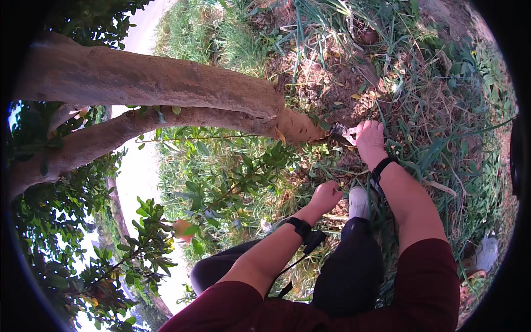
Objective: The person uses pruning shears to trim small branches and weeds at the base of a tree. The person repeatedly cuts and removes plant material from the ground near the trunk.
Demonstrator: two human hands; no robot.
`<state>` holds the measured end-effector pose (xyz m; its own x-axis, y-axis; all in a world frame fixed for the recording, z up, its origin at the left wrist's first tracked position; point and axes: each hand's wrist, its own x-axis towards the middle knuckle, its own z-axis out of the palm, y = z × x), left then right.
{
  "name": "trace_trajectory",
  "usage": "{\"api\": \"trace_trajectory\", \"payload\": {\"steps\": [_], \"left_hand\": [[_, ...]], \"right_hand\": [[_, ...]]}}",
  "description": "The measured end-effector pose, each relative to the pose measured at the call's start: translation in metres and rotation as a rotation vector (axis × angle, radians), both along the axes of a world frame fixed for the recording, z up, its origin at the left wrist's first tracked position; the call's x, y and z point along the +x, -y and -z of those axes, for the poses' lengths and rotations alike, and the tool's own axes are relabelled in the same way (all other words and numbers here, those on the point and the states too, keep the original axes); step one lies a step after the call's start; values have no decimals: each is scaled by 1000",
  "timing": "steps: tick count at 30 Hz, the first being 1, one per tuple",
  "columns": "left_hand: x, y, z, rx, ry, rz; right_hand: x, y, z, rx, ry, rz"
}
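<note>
My right hand (370,139) grips a pair of pruning shears (345,132). Their metal head is right at the base of the tree trunk (300,124), close to the soil; what lies between the blades is too small to tell. Lower in the view, my left hand (325,198) hangs over the grass beside my shoe (358,202). Its fingers are loosely bent, with a gap at the thumb and nothing visible in it. A black band circles each wrist.
Two thick limbs (166,79) spread leftward from the trunk. A leafy branch (232,189) and a reddish fruit (182,230) hang left of my left arm. Long green leaves (435,153) and dry stalks cover the ground on the right. Clear plastic (486,252) lies at lower right.
</note>
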<state>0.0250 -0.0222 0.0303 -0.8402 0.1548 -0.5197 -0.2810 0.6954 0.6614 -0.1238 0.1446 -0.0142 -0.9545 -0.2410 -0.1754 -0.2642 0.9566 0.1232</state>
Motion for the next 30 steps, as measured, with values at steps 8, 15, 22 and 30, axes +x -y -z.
{"api": "trace_trajectory", "payload": {"steps": [8,15,22,30], "left_hand": [[-4,-3,7,6,26,-24],[-7,0,6,55,11,-72],[-2,21,7,24,70,-96],[7,3,9,14,72,-47]], "right_hand": [[-9,-8,-10,-160,115,-41],[-9,-15,-11,-270,383,70],[1,-37,-34,-216,279,192],[-4,-30,-28,-194,269,97]]}}
